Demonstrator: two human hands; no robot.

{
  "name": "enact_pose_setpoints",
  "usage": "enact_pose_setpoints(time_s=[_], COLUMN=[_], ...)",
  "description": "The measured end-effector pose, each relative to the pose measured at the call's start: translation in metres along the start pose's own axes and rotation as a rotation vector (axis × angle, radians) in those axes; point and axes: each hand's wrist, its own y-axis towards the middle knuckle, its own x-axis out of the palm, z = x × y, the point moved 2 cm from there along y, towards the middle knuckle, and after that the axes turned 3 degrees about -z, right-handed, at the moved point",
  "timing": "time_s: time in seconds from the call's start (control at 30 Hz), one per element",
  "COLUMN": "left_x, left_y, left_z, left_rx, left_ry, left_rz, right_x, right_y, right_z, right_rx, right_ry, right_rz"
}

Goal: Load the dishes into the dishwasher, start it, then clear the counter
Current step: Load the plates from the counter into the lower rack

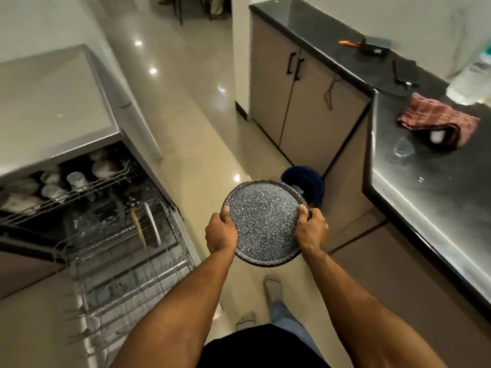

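Standing between dishwasher (79,181) and counter (430,208), I note the lower rack (127,261) pulled out at my left. My left hand (221,232) and right hand (310,231) grasp opposite rims of the speckled plate (265,224), held over the floor. Risk: slipping grip drops it; careless slotting strikes plates already racked.

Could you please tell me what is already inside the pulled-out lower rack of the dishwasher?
Two plates stand on edge near the back of the lower rack: a white plate and a yellowish plate. The front tines look empty. The upper rack covers whatever sits further back.
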Motion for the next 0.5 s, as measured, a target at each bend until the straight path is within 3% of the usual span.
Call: enact_pose_setpoints(time_s=[0.2, 0.3, 0.5], left_x=[-0.006, -0.014, -0.038], left_y=[0.045, 0.056, 0.085], left_z=[0.010, 0.017, 0.013], left_rx=[-0.182, -0.207, -0.402], left_ry=[-0.050, -0.058, -0.169], left_rz=[0.163, 0.196, 0.386], right_x=[0.051, 0.064, 0.120], right_y=[0.059, 0.071, 0.090], right_z=[-0.061, -0.078, -0.150], right_rx=[-0.110, -0.122, -0.330], right_ry=[-0.096, -0.097, -0.215], right_rz=[-0.228, -0.245, -0.484])
